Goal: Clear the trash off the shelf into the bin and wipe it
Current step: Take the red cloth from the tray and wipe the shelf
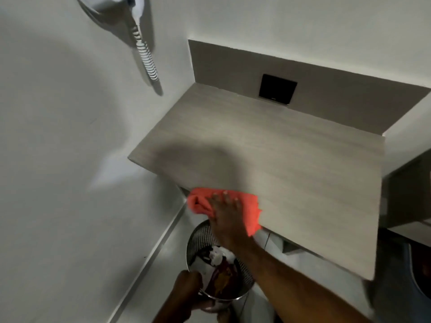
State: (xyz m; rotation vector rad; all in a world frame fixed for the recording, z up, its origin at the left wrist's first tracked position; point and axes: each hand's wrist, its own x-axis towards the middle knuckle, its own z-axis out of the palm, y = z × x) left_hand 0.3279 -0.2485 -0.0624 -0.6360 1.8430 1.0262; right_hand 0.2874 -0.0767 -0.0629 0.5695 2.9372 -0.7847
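Note:
A pale wood-grain shelf [268, 148] juts from the wall, its top bare. My right hand [225, 210] presses flat on an orange cloth [250, 212] at the shelf's front left edge, fingers spread over it. Part of the cloth hangs past the edge. Below the shelf edge is a perforated metal bin [198, 238] holding crumpled white paper and dark wrappers [221, 269]. My left hand [187, 284] grips the bin's near rim.
A black square wall plate [277, 89] sits on the grey back panel behind the shelf. A white wall-mounted device with a coiled cord [145, 57] hangs on the left wall. A darker cabinet [410, 194] stands at the right. Grey floor lies below.

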